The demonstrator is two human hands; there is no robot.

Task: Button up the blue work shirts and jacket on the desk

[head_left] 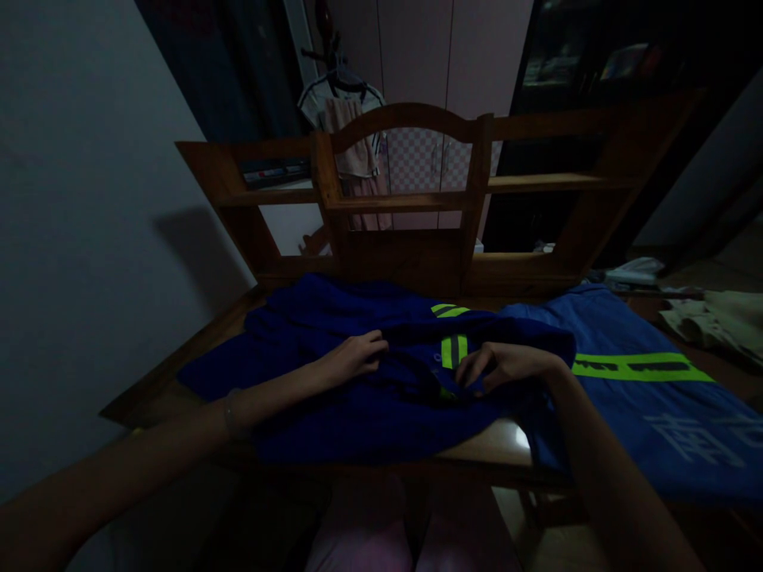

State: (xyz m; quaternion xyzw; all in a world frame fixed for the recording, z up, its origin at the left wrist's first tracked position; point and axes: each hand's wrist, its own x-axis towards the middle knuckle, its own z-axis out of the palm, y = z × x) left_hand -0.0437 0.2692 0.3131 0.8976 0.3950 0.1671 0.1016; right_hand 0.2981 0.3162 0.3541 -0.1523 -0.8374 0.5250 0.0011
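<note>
Dark blue jacket (358, 413) lies spread over the front-left part of the desk (506, 441), its hem at the front edge. L hand (358, 355) rests on the cloth w/ fingers curled narrow; can't tell if it actually grips. R hand (504, 365) is bent down just right of the yellow-grey stripe patch (454, 350), fingertips pinched into a fold of the jacket.

Risks, as I judge them:
- The room is very dim, so seams and folds are hard to read. A wrong layer could get pinched.
- The lighter blue garment (656, 429) drapes over the desk's right front corner and touches or overlaps the jacket. Can't tell if it's a separate piece. Pulling one may drag the other off the edge.
- The desk top looks glossy, so cloth may slide toward the person's lap.

The desk is brown wood w/ a shelf hutch (411, 199) along its back edge. Pale crumpled cloth (715, 318) sits at the far right. Clothes on a hanger (351, 143) and a pink wardrobe (429, 48) stand behind the hutch, w/ a plain grey wall (89, 238) on the left.
</note>
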